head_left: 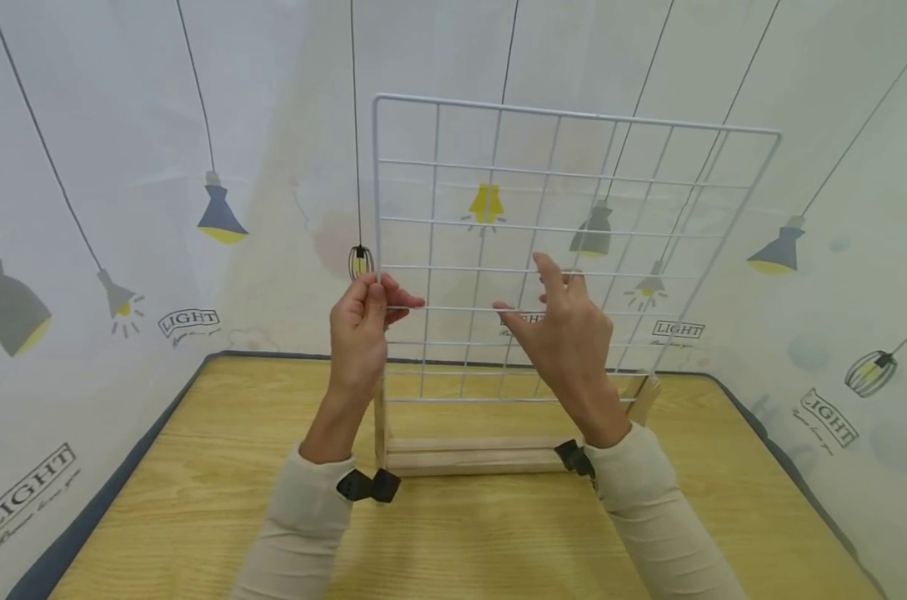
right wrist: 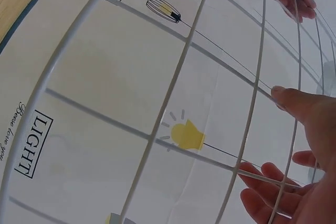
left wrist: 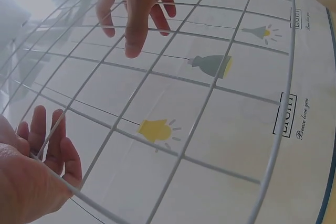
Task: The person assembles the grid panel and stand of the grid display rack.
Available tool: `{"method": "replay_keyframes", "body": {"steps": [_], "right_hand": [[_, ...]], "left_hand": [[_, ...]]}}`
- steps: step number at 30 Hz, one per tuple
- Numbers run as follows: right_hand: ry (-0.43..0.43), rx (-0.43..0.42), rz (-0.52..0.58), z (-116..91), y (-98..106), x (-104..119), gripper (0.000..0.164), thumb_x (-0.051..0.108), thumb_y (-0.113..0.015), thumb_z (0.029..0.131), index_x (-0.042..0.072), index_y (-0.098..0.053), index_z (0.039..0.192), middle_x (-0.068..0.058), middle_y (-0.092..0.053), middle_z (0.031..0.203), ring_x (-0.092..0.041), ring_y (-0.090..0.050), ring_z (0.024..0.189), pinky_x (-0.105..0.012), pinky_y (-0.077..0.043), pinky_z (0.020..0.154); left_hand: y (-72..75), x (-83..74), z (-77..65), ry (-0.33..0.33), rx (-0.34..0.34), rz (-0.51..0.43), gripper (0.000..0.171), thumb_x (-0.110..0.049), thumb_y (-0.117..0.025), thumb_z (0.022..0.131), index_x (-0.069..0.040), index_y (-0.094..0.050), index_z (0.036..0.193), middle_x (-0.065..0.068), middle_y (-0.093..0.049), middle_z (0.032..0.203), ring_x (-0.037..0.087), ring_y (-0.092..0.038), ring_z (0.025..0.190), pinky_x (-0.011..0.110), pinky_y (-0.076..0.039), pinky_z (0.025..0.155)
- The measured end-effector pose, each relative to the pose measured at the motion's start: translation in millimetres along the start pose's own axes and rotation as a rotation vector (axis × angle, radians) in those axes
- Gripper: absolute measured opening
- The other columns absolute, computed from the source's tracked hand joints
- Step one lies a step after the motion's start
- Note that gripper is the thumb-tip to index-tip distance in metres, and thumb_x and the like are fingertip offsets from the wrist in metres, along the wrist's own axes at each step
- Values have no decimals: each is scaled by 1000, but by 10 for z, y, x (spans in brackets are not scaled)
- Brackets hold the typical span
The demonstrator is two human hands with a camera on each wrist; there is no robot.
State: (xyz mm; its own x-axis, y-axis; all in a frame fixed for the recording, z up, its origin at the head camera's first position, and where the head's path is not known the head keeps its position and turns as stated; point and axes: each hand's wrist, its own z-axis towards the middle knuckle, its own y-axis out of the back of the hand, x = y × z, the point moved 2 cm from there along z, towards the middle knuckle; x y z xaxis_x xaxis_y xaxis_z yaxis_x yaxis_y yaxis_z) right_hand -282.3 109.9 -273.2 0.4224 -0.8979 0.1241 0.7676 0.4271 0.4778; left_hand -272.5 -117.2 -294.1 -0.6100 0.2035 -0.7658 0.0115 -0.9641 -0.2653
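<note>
A white wire grid panel (head_left: 461, 309) stands upright, tilted slightly, in front of me in the head view. My left hand (head_left: 359, 329) pinches the panel's left edge wire between thumb and fingers, about two thirds of the way down. To the right, my right hand (head_left: 569, 333) is at the lower middle of the grid, thumb and index finger spread apart. In the right wrist view, wires cross in front of the fingers of the right hand (right wrist: 315, 145), while its thumb points along the mesh. Below the panel is a pale wooden stand (head_left: 468, 462) with side posts.
A light wood-grain table (head_left: 198, 467) lies under the stand, with a dark blue edge (head_left: 273, 356) along its back. Around it hangs a pale backdrop (head_left: 296, 125) printed with lamps and lettering. Each wrist wears a black strap device (head_left: 367, 485).
</note>
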Motion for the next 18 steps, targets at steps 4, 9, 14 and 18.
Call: {"method": "replay_keyframes", "body": {"steps": [4,9,14,18], "right_hand": [[-14,75,27,6,53,-6,80,43,-87,73,11,-53,138,-17,-66,100,-30,-68,74,-41,-46,44],[-23,187,127,27,187,-52,84,39,-87,76,11,-47,144,-17,-68,113,-37,-64,93,-49,-53,66],[-51,165,247,17,340,-146,64,29,-80,85,10,-54,141,-17,-71,115,-37,-66,102,-50,-54,78],[-45,-4,272,17,418,-255,38,21,-73,92,9,-66,127,-14,-76,99,-30,-72,87,-43,-59,74]], "left_hand": [[-22,-14,4,28,-35,-7,21,-16,-40,105,-3,-55,97,-6,-66,83,10,-70,83,35,-54,87],[-56,-22,-1,48,-69,5,19,-14,-41,105,-6,-56,95,-5,-63,83,9,-69,83,29,-53,87],[-89,-40,-9,48,-83,3,19,-12,-42,105,-5,-56,94,-4,-62,83,9,-68,81,27,-54,87],[-97,-44,-4,53,-106,3,20,-11,-42,105,-4,-56,93,-3,-61,81,9,-68,79,28,-54,87]]}}
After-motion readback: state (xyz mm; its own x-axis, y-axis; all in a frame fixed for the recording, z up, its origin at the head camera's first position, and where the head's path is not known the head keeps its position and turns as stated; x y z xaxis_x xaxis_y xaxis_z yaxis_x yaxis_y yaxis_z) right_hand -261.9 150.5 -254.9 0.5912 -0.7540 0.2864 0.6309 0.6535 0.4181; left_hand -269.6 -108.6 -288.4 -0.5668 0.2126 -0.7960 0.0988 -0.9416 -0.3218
